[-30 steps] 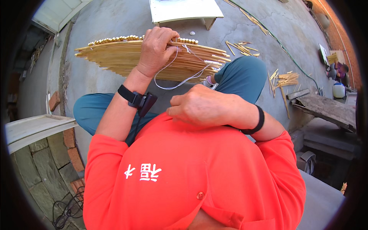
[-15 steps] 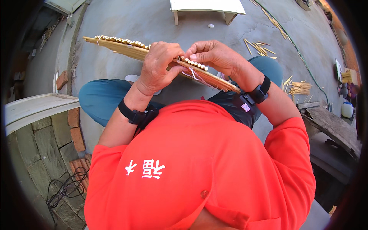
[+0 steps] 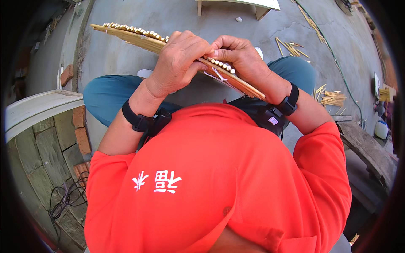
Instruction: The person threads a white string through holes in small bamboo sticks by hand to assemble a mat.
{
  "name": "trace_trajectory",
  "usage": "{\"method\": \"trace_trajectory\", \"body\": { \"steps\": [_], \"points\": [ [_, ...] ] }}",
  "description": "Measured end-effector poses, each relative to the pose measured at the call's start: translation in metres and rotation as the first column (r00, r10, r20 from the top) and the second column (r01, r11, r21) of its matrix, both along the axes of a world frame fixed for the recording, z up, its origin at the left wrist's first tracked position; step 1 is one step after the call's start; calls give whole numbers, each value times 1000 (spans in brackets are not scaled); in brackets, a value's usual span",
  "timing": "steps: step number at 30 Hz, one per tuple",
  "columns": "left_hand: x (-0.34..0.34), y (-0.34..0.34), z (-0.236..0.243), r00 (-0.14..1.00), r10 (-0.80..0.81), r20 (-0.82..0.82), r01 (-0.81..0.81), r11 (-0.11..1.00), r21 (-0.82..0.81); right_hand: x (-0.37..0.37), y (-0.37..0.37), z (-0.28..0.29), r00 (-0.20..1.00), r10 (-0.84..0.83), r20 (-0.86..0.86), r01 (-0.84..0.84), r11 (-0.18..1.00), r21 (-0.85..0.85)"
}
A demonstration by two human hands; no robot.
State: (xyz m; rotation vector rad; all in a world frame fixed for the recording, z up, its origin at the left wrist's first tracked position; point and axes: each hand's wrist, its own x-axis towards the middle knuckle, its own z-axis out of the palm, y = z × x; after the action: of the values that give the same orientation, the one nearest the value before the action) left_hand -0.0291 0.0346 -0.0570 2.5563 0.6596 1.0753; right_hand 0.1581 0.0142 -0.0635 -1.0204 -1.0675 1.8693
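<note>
Head view: left hand (image 3: pixel 179 57) clamped on the stick mat (image 3: pixel 135 39), right hand (image 3: pixel 244 59) close beside it, grip unclear; mat looks largely joined, loose sticks (image 3: pixel 333 99) lie unjoined on the floor (image 3: pixel 118 59).

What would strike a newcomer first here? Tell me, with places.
The bright red shirt fills the lower middle of the view. Above it, the left hand and right hand are both at a slanting panel of pale sticks. To the right, loose sticks lie on the grey floor.
</note>
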Motion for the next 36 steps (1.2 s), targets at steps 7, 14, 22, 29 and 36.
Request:
{"method": "trace_trajectory", "body": {
  "steps": [7, 14, 22, 29, 36],
  "points": [
    [0, 0, 6, 999, -25, -47, 24, 999, -33, 3, 9, -14, 989, -131, -71, 135, 988, 69],
    [1, -1, 6, 1000, -31, -3, 31, 998, -53, 9, 13, -17, 995, 31, -100, -33, 999, -15],
    [2, -1, 6, 998, -62, -20, 61, 996, -62, 28, 30, -21, 991, -113, -78, 123, 982, 140],
    [2, -3, 5, 999, -32, 12, 33, 997, -76, 32, 48, 24, 909, -135, -393, 170, 984, 56],
    [7, 7, 6, 997, -64, -41, 61, 997, -51, 57, 62, 38, 955, -221, -197, 258, 948, 187]
  ]
}}
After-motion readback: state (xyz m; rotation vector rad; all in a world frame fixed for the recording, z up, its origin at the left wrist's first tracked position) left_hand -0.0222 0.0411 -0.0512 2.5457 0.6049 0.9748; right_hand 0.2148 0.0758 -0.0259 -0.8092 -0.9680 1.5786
